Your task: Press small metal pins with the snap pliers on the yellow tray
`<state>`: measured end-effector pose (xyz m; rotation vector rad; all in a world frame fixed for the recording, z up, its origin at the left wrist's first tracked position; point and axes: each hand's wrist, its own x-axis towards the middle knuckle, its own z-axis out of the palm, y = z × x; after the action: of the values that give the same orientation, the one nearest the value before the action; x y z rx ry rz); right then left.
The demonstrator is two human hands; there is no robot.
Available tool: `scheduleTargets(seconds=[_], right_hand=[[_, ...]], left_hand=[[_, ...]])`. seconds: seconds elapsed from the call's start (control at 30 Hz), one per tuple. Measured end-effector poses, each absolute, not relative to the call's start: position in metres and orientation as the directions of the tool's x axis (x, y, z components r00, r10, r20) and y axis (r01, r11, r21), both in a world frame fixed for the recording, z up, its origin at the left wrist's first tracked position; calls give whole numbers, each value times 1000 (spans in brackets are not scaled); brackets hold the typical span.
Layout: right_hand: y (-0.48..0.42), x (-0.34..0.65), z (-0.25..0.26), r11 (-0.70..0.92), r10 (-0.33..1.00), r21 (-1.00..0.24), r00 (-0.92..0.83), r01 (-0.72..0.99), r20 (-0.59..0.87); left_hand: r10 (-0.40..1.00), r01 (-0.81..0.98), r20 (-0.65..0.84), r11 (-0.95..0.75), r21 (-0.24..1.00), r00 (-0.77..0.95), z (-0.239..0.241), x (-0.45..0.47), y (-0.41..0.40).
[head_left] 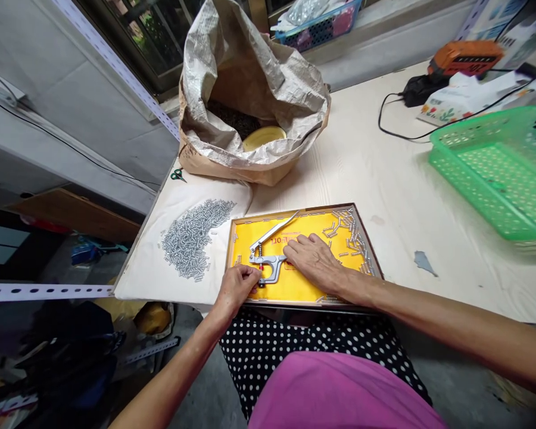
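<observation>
A pair of grey snap-fastener pliers (274, 269) lies over a shallow yellow-bottomed tray (306, 297), its silver lever (274, 231) raised and a spring and red piece showing at the jaw. My right hand (315, 262) is closed around the right end of the pliers' body. At the jaw, on the left, my left hand (239, 286) has its thumb and fingers pinched together; what they hold is too small to make out. Small metal tubular pieces (357, 241) lie along the tray's right side. A heap of similar pieces (196, 238) rests on white cloth left of the tray.
Behind the tray stands a large open woven sack (254, 164) with dark contents and a yellow bowl (265, 138). Green-handled scissors (177, 174) lie at the left table edge. To the right are a green basket (486, 202), a black cable (386, 128) and an orange battery (467, 58).
</observation>
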<state>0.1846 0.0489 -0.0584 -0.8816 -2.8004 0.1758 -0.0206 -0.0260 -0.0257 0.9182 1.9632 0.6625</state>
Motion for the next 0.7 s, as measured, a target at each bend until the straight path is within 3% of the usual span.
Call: scheduleTargets(seconds=[0.2, 0.7], right_hand=[[44, 184, -59, 782, 620, -185, -772, 595, 139], [57, 189, -44, 781, 617, -231, -774, 581, 139]], left_hand=[[861, 452, -418, 508, 733, -290, -36, -27, -28], [867, 507, -372, 496, 705, -332, -40, -26, -34]])
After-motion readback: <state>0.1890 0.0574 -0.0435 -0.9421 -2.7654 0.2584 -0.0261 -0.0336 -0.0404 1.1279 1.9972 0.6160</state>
